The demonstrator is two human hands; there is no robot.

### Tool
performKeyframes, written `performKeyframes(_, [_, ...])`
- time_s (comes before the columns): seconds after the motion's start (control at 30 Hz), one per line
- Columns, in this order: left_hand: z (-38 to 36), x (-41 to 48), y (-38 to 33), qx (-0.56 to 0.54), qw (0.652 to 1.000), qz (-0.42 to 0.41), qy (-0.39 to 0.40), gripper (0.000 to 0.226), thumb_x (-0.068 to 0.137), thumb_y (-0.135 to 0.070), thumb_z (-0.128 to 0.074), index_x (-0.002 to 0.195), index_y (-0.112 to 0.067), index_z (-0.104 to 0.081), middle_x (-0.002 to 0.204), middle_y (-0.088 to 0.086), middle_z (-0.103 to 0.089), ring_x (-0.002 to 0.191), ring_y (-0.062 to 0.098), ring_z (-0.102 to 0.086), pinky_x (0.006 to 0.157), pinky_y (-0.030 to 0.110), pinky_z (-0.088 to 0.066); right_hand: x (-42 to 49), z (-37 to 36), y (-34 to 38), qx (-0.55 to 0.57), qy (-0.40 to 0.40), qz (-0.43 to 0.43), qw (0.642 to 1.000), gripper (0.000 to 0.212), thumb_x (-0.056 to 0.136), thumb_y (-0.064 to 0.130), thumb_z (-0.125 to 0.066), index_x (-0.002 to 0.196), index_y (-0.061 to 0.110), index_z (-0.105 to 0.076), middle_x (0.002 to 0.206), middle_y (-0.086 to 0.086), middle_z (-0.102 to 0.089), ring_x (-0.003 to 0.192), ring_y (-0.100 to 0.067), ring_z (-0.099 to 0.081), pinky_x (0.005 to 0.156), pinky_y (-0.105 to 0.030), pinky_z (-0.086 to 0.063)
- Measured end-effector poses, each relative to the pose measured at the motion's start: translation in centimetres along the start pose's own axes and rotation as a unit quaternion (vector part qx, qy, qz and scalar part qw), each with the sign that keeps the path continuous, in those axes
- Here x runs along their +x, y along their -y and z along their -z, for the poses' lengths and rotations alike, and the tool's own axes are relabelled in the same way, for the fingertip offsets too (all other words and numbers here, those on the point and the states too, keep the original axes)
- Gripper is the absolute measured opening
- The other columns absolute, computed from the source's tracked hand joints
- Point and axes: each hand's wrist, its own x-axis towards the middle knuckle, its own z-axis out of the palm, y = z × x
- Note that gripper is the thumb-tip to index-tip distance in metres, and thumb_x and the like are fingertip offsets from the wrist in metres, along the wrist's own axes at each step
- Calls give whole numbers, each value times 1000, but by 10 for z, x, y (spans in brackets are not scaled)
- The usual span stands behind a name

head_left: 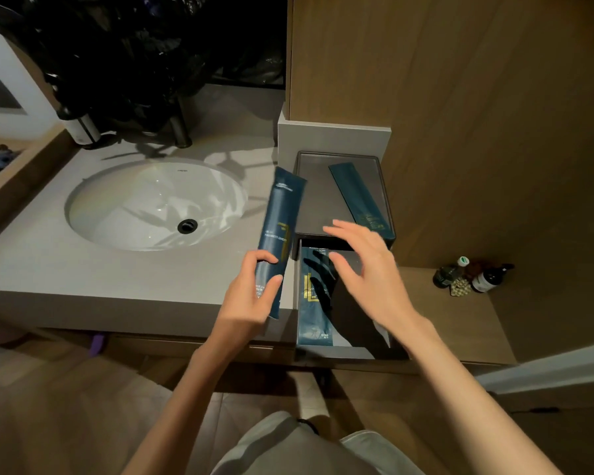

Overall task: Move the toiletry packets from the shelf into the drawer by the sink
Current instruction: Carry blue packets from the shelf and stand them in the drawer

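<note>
My left hand (254,296) grips the lower part of a long dark-blue toiletry packet (283,217), held nearly upright over the counter edge just left of the drawer. A second blue packet (314,303) lies along the left side of the pulled-out drawer (357,351). A third blue packet (357,197) lies slanted on the dark tray-like shelf (316,197) directly above the drawer. My right hand (367,269) hovers open, fingers spread, over the drawer at the shelf's front edge, holding nothing.
A white round sink (151,204) with a black drain is set in the grey counter at left, with a dark tap (180,128) behind it. Small bottles (474,275) stand on the wooden ledge at right. A wood-panelled wall rises behind the shelf.
</note>
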Motion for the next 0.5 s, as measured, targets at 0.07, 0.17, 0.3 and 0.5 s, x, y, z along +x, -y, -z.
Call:
performKeyframes(0.07, [7,2,-9,83,995,-24,46,31,93,-20,-54,113,-33,-34,87,0,-58,54,17,-55,49,28,-49,6,13,10,-50,-15,66,996,35,95,23,-56,130,25,-56,139,9,-49,131,-10,-39,109,-13,-23])
performKeyframes(0.17, [14,8,-20,195,973,-78,95,38,92,-24,-55,117,-33,-28,79,-3,-58,55,15,-52,56,38,-42,15,23,18,-134,6,143,981,34,94,24,-57,127,23,-58,138,6,-51,132,-16,-40,111,-30,-30])
performKeyframes(0.3, [17,15,-37,242,956,-130,104,41,89,-24,-60,115,-30,-29,84,-16,-56,60,5,-50,56,29,-37,19,25,13,-210,63,162,962,29,92,29,-58,120,25,-64,121,7,-64,122,-16,-51,111,-36,-30])
performKeyframes(0.5, [16,22,-55,273,946,-168,51,50,81,-34,-69,120,-33,-37,99,-20,-65,88,9,-62,66,26,-43,9,32,9,-179,84,100,975,16,91,30,-60,103,25,-70,96,7,-71,90,-13,-64,83,-37,-53])
